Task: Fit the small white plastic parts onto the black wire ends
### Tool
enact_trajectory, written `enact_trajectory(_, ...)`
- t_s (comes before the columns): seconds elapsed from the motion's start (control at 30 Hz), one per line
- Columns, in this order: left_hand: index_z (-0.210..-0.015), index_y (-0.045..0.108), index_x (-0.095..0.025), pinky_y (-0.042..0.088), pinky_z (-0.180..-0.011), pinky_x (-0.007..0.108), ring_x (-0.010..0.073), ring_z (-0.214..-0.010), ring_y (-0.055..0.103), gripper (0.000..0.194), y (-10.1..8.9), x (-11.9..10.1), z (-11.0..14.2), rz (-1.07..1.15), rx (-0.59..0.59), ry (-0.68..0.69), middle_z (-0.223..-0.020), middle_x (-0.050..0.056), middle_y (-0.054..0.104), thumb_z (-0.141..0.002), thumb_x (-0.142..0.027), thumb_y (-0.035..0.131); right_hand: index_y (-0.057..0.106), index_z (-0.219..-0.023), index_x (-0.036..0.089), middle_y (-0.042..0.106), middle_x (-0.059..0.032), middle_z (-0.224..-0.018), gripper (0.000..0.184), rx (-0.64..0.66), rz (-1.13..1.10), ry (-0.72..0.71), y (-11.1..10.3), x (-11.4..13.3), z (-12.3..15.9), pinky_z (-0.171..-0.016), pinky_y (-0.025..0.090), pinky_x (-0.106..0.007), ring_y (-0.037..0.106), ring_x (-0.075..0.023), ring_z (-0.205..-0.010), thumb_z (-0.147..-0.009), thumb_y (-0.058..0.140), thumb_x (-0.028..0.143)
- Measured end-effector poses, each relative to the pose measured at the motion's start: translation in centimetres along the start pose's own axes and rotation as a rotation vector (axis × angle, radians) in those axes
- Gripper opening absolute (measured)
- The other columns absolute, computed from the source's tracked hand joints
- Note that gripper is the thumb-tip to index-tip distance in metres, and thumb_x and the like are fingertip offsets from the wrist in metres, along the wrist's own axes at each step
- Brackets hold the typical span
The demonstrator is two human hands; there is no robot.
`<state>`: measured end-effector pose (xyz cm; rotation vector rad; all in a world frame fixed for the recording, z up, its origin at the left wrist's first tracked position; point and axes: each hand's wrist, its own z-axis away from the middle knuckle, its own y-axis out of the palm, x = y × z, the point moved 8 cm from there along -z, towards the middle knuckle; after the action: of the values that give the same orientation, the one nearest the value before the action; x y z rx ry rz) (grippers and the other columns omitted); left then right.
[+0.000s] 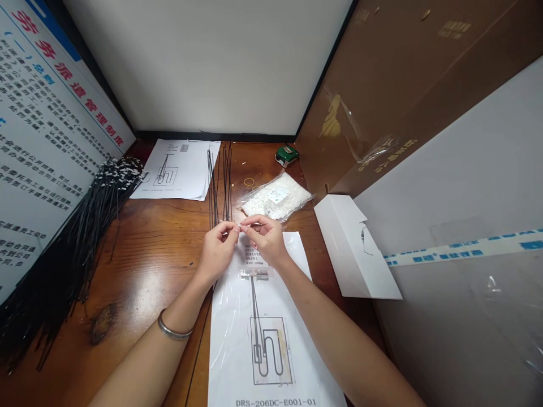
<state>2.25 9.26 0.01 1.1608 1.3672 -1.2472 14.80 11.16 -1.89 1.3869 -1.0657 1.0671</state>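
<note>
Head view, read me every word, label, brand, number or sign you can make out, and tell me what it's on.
"劳务派遣管理制度": red heading on the poster at the left
"(一)总则": blue, same poster
"DRS-206DC-E001-01": foot of the front sheet
Too small or blurred: the poster's body text, the front sheet's upper lines, and print on the rear sheet, bag label, brown carton and packing tape.
</note>
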Motion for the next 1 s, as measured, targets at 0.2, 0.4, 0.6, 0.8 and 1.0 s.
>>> enact_trajectory(0.2,-0.074,0.064,-0.016,0.042,-0.061,0.025,0.0141,-0.064,0.053,0.016,-0.1,0.0,0.0,0.0,-0.018,-0.026,-0.069,0.001,0.061,-0.078,-0.031,0.06,0.067,-0.07,0.018,0.062,-0.0014,-0.066,0.013,-0.026,-0.003,0.01,-0.1,0.1,0.0,-0.037,0.03,-0.02,0.049,-0.0087,-0.047,-0.067,0.071,0.029)
enact_trajectory(0.4,-0.073,0.063,-0.016,0.045,-0.066,0.026,0.0162,-0.069,0.059,0.015,0.0,0.2,0.0,0.046,-0.006,-0.053,-0.071,0.002,0.064,-0.076,-0.031,0.063,0.066,-0.069,0.018,0.059,-0.0002,-0.06,0.013,-0.049,0.001,0.014,-0.2,0.2,0.1,-0.039,0.033,-0.022,0.048,-0.0092,-0.046,-0.068,0.071,0.03)
enact_trajectory(0.6,-0.072,0.063,-0.016,0.046,-0.07,0.027,0.0162,-0.073,0.059,0.015,-0.1,0.4,-0.1,0.045,0.001,-0.029,-0.073,0.003,0.065,-0.079,-0.028,0.06,0.066,-0.072,0.017,0.064,-0.0022,-0.071,0.01,-0.051,0.087,-0.067,-0.3,0.3,0.2,-0.042,0.037,-0.023,0.051,-0.0094,-0.049,-0.071,0.069,0.027)
enact_trajectory(0.8,-0.073,0.064,-0.016,0.046,-0.071,0.026,0.0161,-0.074,0.06,0.014,0.0,0.7,-0.2,0.055,0.019,-0.026,-0.073,0.002,0.065,-0.08,-0.028,0.06,0.066,-0.073,0.018,0.065,-0.0037,-0.076,0.005,-0.047,0.178,-0.17,-0.2,1.2,0.3,-0.054,0.047,-0.026,0.061,-0.0147,-0.065,-0.074,0.065,0.023)
enact_trajectory(1.0,-0.073,0.064,-0.016,0.046,-0.071,0.027,0.0162,-0.073,0.06,0.014,-0.1,0.7,-0.2,0.062,0.013,-0.015,-0.073,0.002,0.066,-0.079,-0.029,0.061,0.065,-0.074,0.017,0.064,-0.0028,-0.079,0.008,-0.042,0.153,-0.145,-0.1,0.9,0.4,-0.047,0.044,-0.024,0.058,-0.0112,-0.057,-0.073,0.067,0.025)
